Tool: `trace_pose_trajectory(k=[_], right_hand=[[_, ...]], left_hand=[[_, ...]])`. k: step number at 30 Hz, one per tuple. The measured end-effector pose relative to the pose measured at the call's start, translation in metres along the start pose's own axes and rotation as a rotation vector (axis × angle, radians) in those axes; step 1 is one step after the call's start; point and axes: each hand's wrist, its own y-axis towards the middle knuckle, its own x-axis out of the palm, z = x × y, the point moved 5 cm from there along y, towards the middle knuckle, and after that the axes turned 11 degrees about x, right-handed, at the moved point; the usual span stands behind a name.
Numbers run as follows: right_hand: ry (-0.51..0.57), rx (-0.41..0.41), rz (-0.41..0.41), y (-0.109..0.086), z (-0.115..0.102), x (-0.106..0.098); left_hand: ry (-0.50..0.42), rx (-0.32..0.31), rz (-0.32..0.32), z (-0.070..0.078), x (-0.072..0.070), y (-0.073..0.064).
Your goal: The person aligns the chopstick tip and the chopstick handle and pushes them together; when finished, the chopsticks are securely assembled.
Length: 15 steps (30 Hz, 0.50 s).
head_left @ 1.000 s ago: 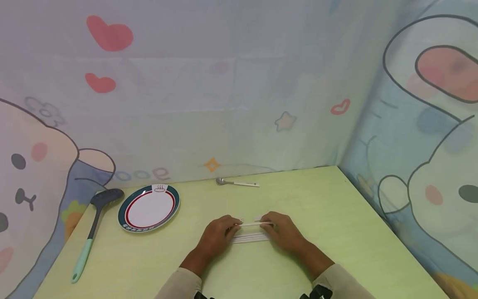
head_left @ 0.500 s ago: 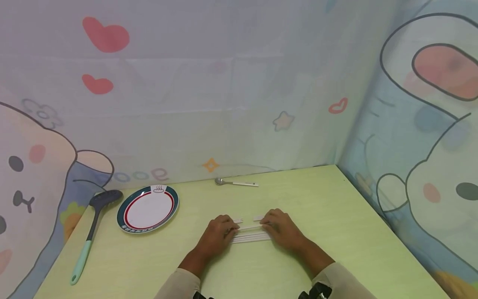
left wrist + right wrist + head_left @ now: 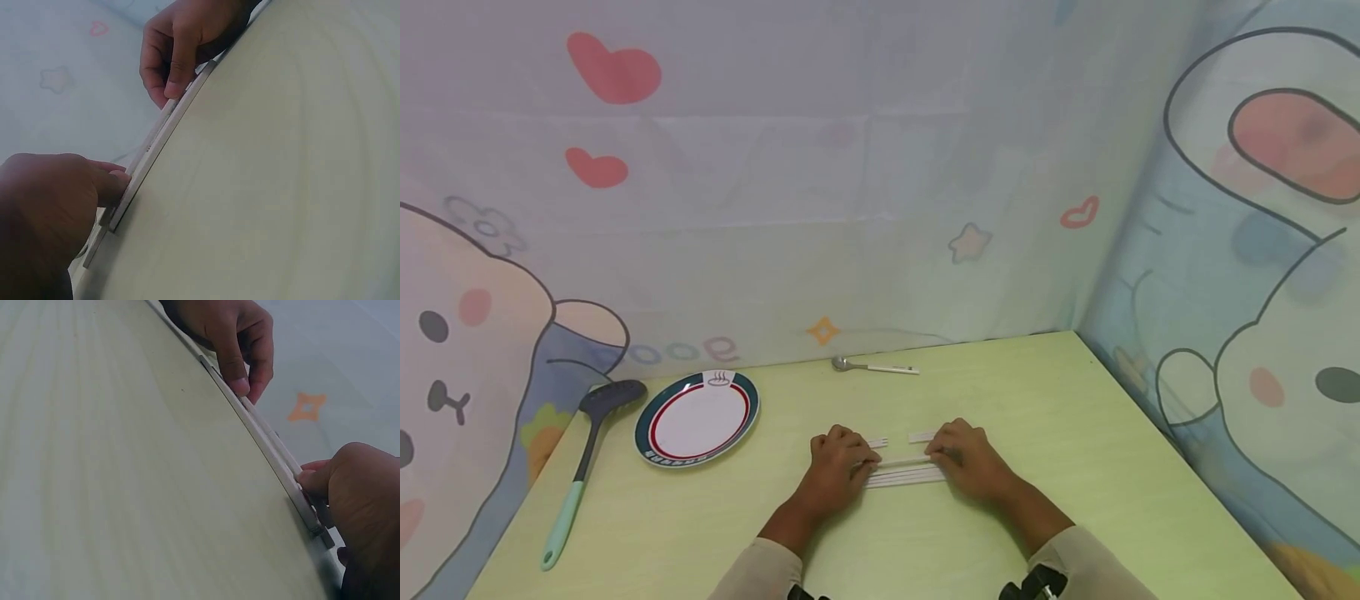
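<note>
A thin white strip [image 3: 904, 460] spans the gap between both hands in the head view. My left hand [image 3: 838, 468] pinches its left end between thumb and fingers; my right hand [image 3: 966, 460] pinches the right end. Just nearer to me, several similar white strips [image 3: 904, 478] lie side by side on the table, their outer ends partly hidden by the hands. Beyond the held strip, white ends show beside the left fingers [image 3: 877, 442] and the right fingers [image 3: 942, 440]. The left wrist view shows the held strip [image 3: 149, 136] close alongside a lying strip [image 3: 160, 141].
A plate [image 3: 700, 417] with a dark green and red rim lies at the left. Beside it is a slotted turner [image 3: 587, 446] with a mint handle. A small spoon [image 3: 876, 367] lies near the back edge. Printed cloth walls [image 3: 760, 167] enclose the table [image 3: 1060, 417].
Both hands have brought the held strip slightly nearer to me, close to the lying strips. More of the white pieces behind it now shows. The plate, turner and spoon have stayed put.
</note>
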Motion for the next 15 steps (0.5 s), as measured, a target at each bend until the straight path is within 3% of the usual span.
trace_pose_trajectory(k=[15], right_hand=[[0.027, 0.045, -0.037, 0.0000, 0.0036, 0.0022]], left_hand=[[-0.088, -0.036, -0.033, -0.0024, 0.0028, 0.0000]])
